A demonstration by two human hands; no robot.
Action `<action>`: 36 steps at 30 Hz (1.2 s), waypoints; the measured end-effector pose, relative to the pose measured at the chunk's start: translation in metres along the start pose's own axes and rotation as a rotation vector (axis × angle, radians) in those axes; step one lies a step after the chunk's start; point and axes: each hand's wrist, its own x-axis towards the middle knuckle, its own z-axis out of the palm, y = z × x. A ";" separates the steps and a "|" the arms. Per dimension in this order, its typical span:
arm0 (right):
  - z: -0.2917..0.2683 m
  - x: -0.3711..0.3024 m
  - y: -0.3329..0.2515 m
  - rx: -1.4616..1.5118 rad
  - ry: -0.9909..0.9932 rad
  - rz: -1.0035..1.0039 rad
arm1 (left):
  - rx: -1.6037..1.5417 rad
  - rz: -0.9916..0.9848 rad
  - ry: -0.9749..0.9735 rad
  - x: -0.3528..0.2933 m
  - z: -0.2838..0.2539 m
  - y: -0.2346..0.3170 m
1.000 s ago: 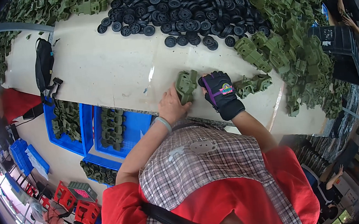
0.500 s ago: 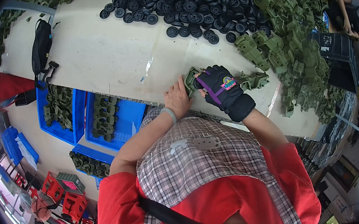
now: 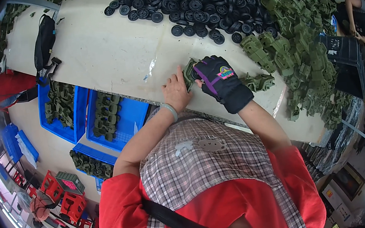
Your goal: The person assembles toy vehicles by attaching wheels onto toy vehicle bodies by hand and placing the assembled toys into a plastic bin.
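An olive-green plastic toy vehicle body lies at the near side of the table, between my two hands. My right hand, in a black and purple fingerless glove, grips it from the right; the glove hides much of it. A dark round piece, seemingly a wheel, shows at the glove's edge. My left hand is bare and lies to the left of the body, fingers apart and the index finger stretched forward along its side. Another green vehicle body rests on the table, right of the glove.
A heap of black toy wheels covers the far middle of the table. Green bodies are piled along the right. Blue bins with green parts stand below the left edge. A black strapped bag lies far left. Other people are nearby.
My left fingers have loosened and spread, the hand shifting slightly left off the green body. My gloved right hand has moved a little left and farther over the body.
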 end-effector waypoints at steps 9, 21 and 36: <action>0.026 -0.039 0.022 0.079 0.016 0.034 | -0.119 -0.037 -0.192 0.009 0.002 0.006; 0.033 0.038 0.002 0.102 0.204 -0.234 | -0.130 0.055 -0.094 0.015 0.024 -0.014; 0.035 0.047 0.008 0.011 0.082 -0.431 | -0.182 0.199 0.058 0.010 0.043 -0.018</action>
